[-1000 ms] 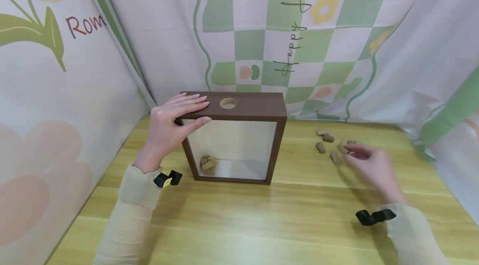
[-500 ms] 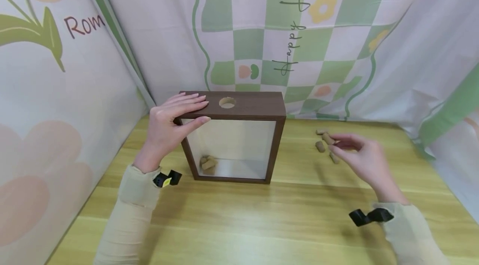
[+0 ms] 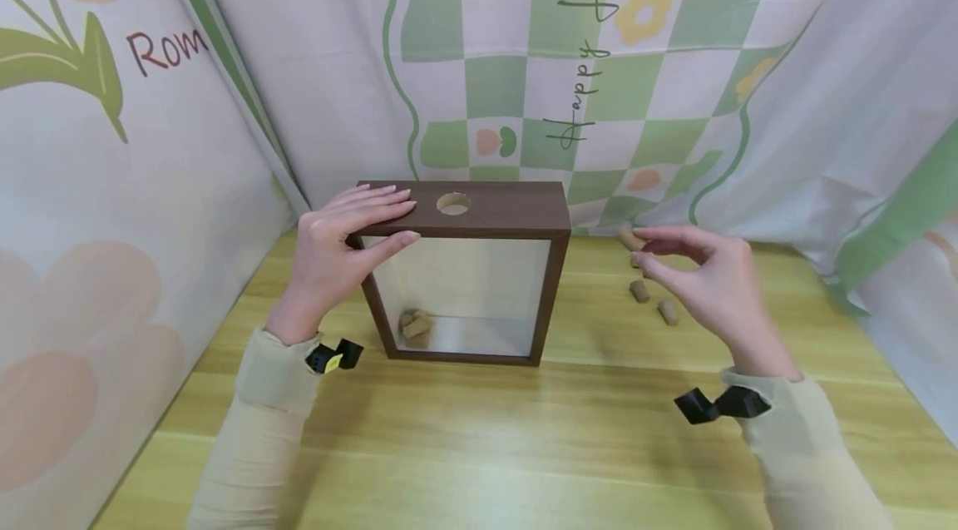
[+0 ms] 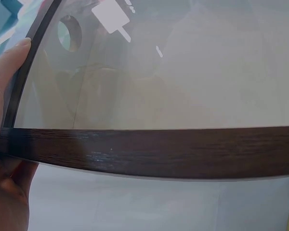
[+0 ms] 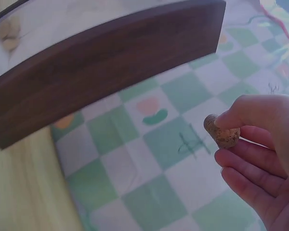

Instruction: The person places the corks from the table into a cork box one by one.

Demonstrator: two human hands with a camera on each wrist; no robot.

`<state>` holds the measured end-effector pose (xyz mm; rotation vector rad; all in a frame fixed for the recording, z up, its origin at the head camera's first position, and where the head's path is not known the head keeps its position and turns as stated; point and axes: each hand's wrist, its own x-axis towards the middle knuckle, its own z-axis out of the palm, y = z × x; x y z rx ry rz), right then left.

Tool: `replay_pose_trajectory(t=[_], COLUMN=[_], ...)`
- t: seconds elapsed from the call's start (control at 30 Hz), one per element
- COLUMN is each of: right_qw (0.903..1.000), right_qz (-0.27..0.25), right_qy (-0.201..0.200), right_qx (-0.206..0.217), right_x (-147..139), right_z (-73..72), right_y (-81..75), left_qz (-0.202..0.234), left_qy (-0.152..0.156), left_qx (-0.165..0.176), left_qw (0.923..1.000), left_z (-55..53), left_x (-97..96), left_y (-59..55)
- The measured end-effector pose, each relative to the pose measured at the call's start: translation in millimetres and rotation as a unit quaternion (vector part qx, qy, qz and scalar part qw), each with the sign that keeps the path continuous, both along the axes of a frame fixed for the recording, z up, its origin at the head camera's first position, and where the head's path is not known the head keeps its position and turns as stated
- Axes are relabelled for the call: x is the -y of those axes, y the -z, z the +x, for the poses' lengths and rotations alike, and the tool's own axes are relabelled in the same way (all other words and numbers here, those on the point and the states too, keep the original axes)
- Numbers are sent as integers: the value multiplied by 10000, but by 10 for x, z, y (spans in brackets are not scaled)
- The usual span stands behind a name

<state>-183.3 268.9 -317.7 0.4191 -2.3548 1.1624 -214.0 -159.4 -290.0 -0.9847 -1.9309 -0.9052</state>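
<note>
A dark brown wooden box frame [image 3: 497, 205] with a clear front stands upright on the table, a round hole [image 3: 453, 204] in its top. My left hand [image 3: 337, 255] holds its upper left corner, fingers flat along the top and thumb over the front edge. Several corks [image 3: 416, 326] lie inside at the bottom left. Right of the box, my right hand [image 3: 703, 280] pinches a cork [image 5: 222, 132] between thumb and fingers, above the table. Below that hand two loose corks [image 3: 639, 291] lie on the table; another is partly hidden behind its fingertips.
The wood-grain table [image 3: 449, 438] runs beneath everything. Behind the box hangs a green and white checked curtain [image 3: 497, 89], and a printed white cloth [image 3: 112, 205] closes off the left side.
My right hand has moved left and away from me, lifting a cork from among the loose ones. The left hand and the box have stayed in place.
</note>
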Motion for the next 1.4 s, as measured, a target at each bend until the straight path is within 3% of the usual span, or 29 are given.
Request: replay_pose_trajectory(t=[0.23,0.47,0.63,0.87,1.0,1.13,1.4], right_qw=[9981,9888,9805,9693,9657,9612,9601], right_qz=[-314,-934,-1163,-1416,-1329,-1209,-741], right_qy=[-412,-815,-1092,-1587,-1777,-2058,-2485], right_qx=[-338,-835,-1151,-1235,-1348,-1383,-1045], right_x=[246,474,648,908,1041,1151,1387], right_z=[-59,-71,7,129,130,29,-129], right_y=[-214,-497,-731,-982,-1061,-1075,-1080], left_qz=[6,8,10,2,-37,-52,-91], left_qy=[-3,17,-11,4,0,-19,-49], left_qx=[-13,-21,-26,-10,43,37,-4], left_qw=[10000,10000,10000,10000,10000,10000,9999], left_z=[-3,-3,-3,-4,0,3,-1], left_x=[-3,-4,-3,4,10,13,19], left_y=[1,-1,-4,-1,2,2,-4])
